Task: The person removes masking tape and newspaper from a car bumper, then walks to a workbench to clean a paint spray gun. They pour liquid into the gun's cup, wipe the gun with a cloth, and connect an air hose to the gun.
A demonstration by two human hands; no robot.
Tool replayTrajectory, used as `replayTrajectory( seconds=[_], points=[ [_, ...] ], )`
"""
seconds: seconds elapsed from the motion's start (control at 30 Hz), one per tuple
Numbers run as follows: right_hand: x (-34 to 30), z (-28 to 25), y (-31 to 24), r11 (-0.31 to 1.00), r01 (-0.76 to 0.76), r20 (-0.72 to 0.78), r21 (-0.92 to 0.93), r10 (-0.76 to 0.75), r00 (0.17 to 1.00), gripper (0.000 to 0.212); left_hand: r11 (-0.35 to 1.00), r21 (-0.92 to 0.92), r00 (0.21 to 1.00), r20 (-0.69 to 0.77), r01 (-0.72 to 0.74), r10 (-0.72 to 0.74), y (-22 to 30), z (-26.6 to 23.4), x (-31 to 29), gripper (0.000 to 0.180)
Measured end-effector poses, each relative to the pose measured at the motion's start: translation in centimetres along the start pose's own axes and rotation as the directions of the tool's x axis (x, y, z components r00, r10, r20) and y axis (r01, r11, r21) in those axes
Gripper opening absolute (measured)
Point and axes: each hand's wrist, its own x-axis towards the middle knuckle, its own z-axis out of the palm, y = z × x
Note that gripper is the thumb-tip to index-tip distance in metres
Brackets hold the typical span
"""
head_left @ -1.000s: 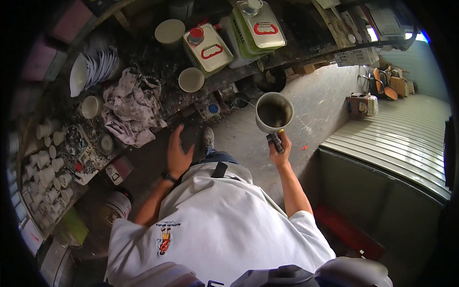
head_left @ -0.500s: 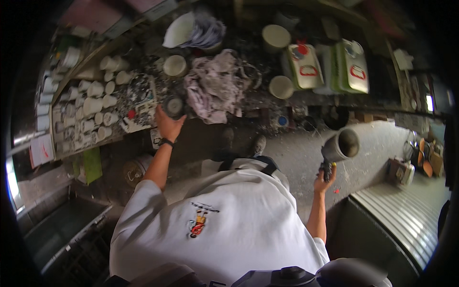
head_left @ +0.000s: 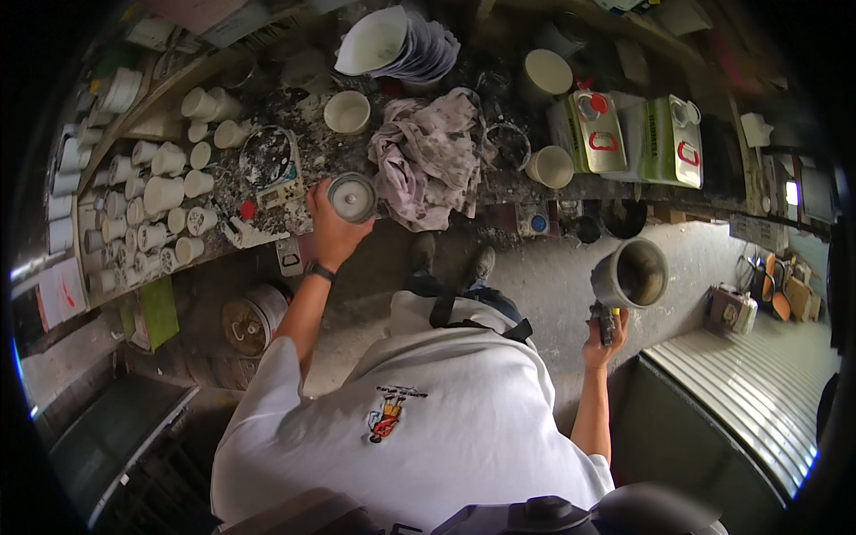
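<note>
At the bench's front edge, my left hand (head_left: 335, 226) is closed around the side of a round grey lid (head_left: 352, 198) with a pale raised centre. A crumpled, stained cloth (head_left: 428, 160) lies just right of it. Lower on the right, away from the bench, my right hand (head_left: 605, 341) grips the dark handle of what looks like a spray gun (head_left: 606, 319). Its wide grey cup (head_left: 631, 274) is uncovered at the top, and the dull inside shows. The fingers partly hide the handle.
Many small white cups (head_left: 160, 196) crowd the bench's left side beside a paint-spattered scale (head_left: 270, 160). Stacked paper funnels (head_left: 392, 45), a white tub (head_left: 347, 112) and rectangular metal cans (head_left: 602, 134) stand farther back. A drum (head_left: 245, 323) is below left; a ribbed metal surface (head_left: 731, 383) lies right.
My left hand with the lid has shifted slightly right in the view, and the lid's face shows more clearly. My right hand still holds the spray gun, its cup little moved.
</note>
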Motion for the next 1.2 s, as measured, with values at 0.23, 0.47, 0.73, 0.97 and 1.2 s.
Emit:
replayTrajectory(
  seconds=[0.23, 0.47, 0.73, 0.97, 1.2],
  points=[
    [1.8, 2.2, -7.5, 1.000, 0.001, 0.275, 0.021, -0.006, 0.961, 0.014, 0.901, -0.257, 0.808, 0.404, -0.351, 0.430, 15.7, -4.1, 3.1, 0.103],
    [2.1, 0.9, -7.6, 1.000, 0.007, 0.321, 0.013, -0.011, 0.947, 0.019, 0.554, -0.459, 0.364, 0.440, -0.695, 0.821, 30.1, -3.6, 5.2, 0.104],
    [-1.4, -6.5, 0.2, 0.999, -0.043, -0.038, 0.015, 0.043, 0.998, 0.025, 0.411, -0.480, 0.190, 0.444, -0.775, 0.875, 44.3, 8.2, -2.2, 0.094],
    [-7.7, -17.7, 11.3, 0.941, -0.309, -0.362, -0.141, 0.241, 0.900, 0.025, 0.459, -0.521, 0.052, 0.618, -0.720, 0.784, 59.4, 22.9, -14.2, 0.087],
    [-18.0, -30.1, 19.3, 0.784, -0.422, -0.075, 0.455, 0.506, 0.859, 0.044, 0.275, -0.915, -0.705, 0.403, -0.296, 0.584, 73.8, 33.6, -24.6, 0.102]
  ],
)
